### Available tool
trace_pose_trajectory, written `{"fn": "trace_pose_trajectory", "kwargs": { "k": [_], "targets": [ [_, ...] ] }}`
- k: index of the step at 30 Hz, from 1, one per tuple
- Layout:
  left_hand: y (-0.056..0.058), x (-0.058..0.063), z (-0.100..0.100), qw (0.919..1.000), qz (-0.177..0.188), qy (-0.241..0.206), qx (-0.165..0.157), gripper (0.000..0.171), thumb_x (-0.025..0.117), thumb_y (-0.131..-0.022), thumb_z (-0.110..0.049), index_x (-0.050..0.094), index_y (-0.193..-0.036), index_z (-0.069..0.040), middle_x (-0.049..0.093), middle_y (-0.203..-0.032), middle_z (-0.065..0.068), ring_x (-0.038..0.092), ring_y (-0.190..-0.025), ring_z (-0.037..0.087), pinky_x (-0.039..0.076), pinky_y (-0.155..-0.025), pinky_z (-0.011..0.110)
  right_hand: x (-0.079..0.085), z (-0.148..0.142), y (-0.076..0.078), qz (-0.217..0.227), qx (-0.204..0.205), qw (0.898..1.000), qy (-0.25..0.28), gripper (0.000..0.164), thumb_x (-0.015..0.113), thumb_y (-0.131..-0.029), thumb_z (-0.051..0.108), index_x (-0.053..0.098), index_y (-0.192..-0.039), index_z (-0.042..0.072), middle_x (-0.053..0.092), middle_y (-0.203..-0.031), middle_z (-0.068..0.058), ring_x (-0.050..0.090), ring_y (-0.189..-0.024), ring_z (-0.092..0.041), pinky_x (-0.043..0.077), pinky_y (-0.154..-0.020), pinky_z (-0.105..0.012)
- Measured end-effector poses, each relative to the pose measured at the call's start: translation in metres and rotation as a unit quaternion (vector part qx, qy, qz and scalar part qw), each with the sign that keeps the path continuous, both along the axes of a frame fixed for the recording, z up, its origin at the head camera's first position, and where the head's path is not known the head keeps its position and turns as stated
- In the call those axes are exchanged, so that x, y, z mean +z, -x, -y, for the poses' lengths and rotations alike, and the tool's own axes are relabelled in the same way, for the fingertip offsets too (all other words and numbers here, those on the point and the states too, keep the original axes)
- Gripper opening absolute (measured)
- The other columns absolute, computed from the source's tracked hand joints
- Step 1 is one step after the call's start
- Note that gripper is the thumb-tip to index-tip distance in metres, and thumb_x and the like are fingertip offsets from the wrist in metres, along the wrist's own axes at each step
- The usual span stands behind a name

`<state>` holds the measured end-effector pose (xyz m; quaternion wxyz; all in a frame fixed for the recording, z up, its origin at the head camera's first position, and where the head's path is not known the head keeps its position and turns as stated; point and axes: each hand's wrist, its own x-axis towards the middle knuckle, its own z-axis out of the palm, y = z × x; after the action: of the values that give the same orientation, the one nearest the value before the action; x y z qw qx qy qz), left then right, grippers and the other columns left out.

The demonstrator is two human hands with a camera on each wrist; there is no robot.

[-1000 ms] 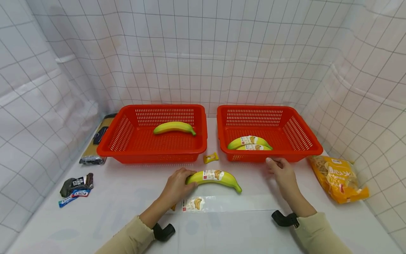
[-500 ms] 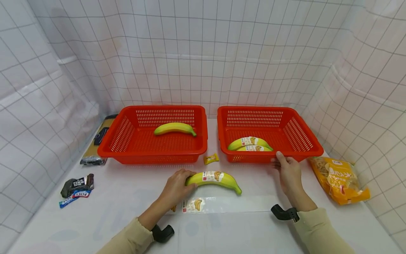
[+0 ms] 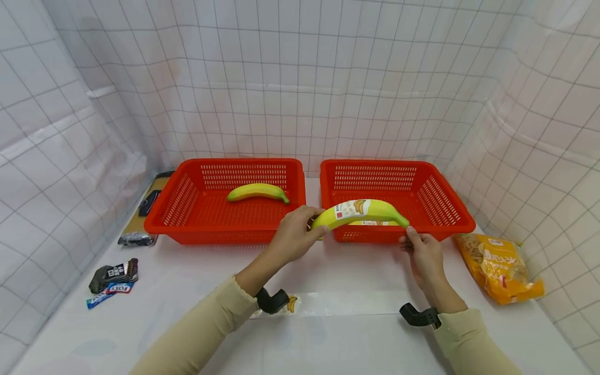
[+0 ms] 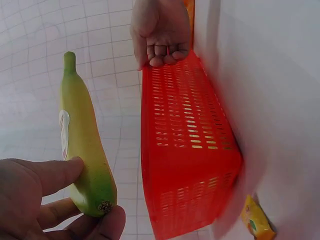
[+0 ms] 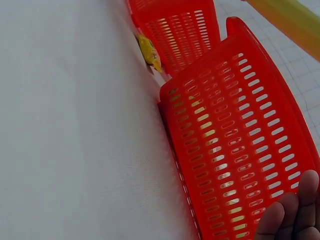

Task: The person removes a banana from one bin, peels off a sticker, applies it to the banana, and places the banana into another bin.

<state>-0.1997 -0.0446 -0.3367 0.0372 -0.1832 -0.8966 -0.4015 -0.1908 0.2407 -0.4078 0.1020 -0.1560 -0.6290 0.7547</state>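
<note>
My left hand (image 3: 296, 234) grips one end of a yellow-green banana (image 3: 375, 209) with a printed label, held raised before the right red basket (image 3: 436, 229). In the left wrist view, thumb and fingers close round the banana's (image 4: 82, 125) blunt end, its stem pointing away. At the right basket's front rim is my right hand (image 3: 426, 258), thumb on the rim and fingers curled against the outer wall (image 5: 225, 140). Labelled fruit (image 3: 370, 223) inside that basket is mostly hidden by the held banana. One banana without a visible label (image 3: 258, 191) lies in the left red basket (image 3: 225, 235).
A strip of banana labels (image 3: 347, 303) lies along the table's front. Small dark and blue packets (image 3: 112, 276) sit at left, with a brown package (image 3: 145, 208) behind. An orange snack bag (image 3: 501, 268) is at right. A small yellow packet (image 5: 150, 52) lies between the baskets.
My left hand has lifted the labelled banana off the table, moving it right and up to the right basket's front. My right hand has shifted slightly right and now holds the basket's rim.
</note>
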Motion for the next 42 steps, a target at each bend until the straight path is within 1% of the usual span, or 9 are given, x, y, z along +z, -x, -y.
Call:
{"fn": "trace_pose_trajectory", "kwargs": {
  "k": [8, 13, 18, 22, 28, 35, 38, 40, 42],
  "targets": [
    [0.047, 0.008, -0.052, 0.9989, -0.002, 0.048, 0.002, 0.038, 0.066, -0.088, -0.028, 0.062, -0.121, -0.010, 0.063, -0.100, 0.003, 0.053, -0.086, 0.015, 0.045, -0.069, 0.022, -0.001, -0.002, 0.001, 0.007, 0.006, 1.000, -0.005, 0.034, 0.059, -0.092, 0.032, 0.053, -0.099, -0.001, 0.065, -0.069, 0.005, 0.057, -0.069, -0.010, 0.052, -0.070, -0.020],
    [0.071, -0.001, -0.077, 0.9954, 0.000, 0.095, 0.007, 0.036, 0.067, -0.086, -0.030, 0.066, -0.116, -0.010, 0.067, -0.098, 0.002, 0.054, -0.084, 0.014, 0.046, -0.068, 0.022, 0.000, -0.001, -0.001, 0.013, 0.010, 1.000, -0.017, 0.036, 0.058, -0.092, 0.032, 0.053, -0.102, -0.002, 0.064, -0.070, 0.005, 0.057, -0.071, -0.011, 0.052, -0.071, -0.020],
    [0.086, -0.013, -0.089, 0.9866, -0.002, 0.162, 0.014, 0.030, 0.069, -0.085, -0.032, 0.068, -0.105, -0.010, 0.067, -0.091, 0.000, 0.055, -0.081, 0.014, 0.047, -0.072, 0.024, -0.001, -0.002, -0.001, 0.012, 0.011, 1.000, -0.014, 0.031, 0.058, -0.092, 0.032, 0.057, -0.096, 0.002, 0.064, -0.070, 0.005, 0.056, -0.072, -0.011, 0.052, -0.071, -0.020],
    [0.091, -0.017, -0.093, 0.9758, -0.019, 0.218, 0.008, 0.027, 0.069, -0.085, -0.031, 0.069, -0.101, -0.010, 0.067, -0.089, 0.000, 0.055, -0.080, 0.014, 0.048, -0.075, 0.026, -0.001, -0.002, -0.001, 0.007, 0.013, 1.000, -0.012, 0.029, 0.059, -0.091, 0.033, 0.059, -0.092, 0.005, 0.064, -0.070, 0.005, 0.057, -0.073, -0.013, 0.051, -0.070, -0.020],
    [0.091, -0.015, -0.097, 0.9604, -0.026, 0.277, -0.006, 0.030, 0.067, -0.086, -0.031, 0.068, -0.107, -0.011, 0.069, -0.094, 0.001, 0.057, -0.079, 0.015, 0.050, -0.076, 0.027, -0.001, -0.003, -0.001, 0.002, 0.013, 1.000, -0.015, 0.029, 0.060, -0.090, 0.036, 0.059, -0.092, 0.006, 0.064, -0.069, 0.005, 0.057, -0.072, -0.012, 0.052, -0.070, -0.020],
    [0.092, -0.011, -0.104, 0.9388, -0.005, 0.344, -0.006, 0.029, 0.063, -0.089, -0.031, 0.064, -0.112, -0.014, 0.068, -0.099, -0.001, 0.057, -0.080, 0.016, 0.052, -0.072, 0.030, 0.001, -0.002, -0.001, 0.008, 0.012, 1.000, -0.023, 0.028, 0.058, -0.092, 0.033, 0.058, -0.095, 0.006, 0.064, -0.071, 0.005, 0.056, -0.071, -0.010, 0.052, -0.071, -0.019],
    [0.094, -0.013, -0.105, 0.9378, -0.006, 0.347, -0.003, 0.026, 0.063, -0.089, -0.029, 0.065, -0.111, -0.015, 0.067, -0.098, -0.001, 0.056, -0.082, 0.016, 0.052, -0.073, 0.029, 0.000, -0.003, -0.002, 0.008, 0.015, 1.000, -0.024, 0.029, 0.058, -0.091, 0.035, 0.057, -0.095, 0.006, 0.064, -0.072, 0.004, 0.057, -0.071, -0.011, 0.052, -0.071, -0.020],
    [0.094, -0.015, -0.103, 0.9421, -0.014, 0.335, 0.003, 0.025, 0.062, -0.089, -0.028, 0.066, -0.110, -0.014, 0.067, -0.099, -0.001, 0.055, -0.085, 0.016, 0.052, -0.077, 0.030, -0.001, -0.003, -0.001, 0.007, 0.017, 1.000, -0.024, 0.031, 0.059, -0.091, 0.036, 0.057, -0.096, 0.005, 0.064, -0.071, 0.005, 0.057, -0.071, -0.011, 0.051, -0.071, -0.019],
    [0.093, -0.017, -0.100, 0.9508, -0.028, 0.308, 0.011, 0.026, 0.062, -0.089, -0.028, 0.066, -0.111, -0.014, 0.067, -0.102, 0.000, 0.054, -0.090, 0.016, 0.051, -0.083, 0.030, -0.001, -0.004, -0.001, 0.006, 0.019, 0.999, -0.026, 0.032, 0.059, -0.090, 0.037, 0.057, -0.096, 0.005, 0.064, -0.071, 0.005, 0.057, -0.071, -0.010, 0.051, -0.070, -0.019]
  ]
}}
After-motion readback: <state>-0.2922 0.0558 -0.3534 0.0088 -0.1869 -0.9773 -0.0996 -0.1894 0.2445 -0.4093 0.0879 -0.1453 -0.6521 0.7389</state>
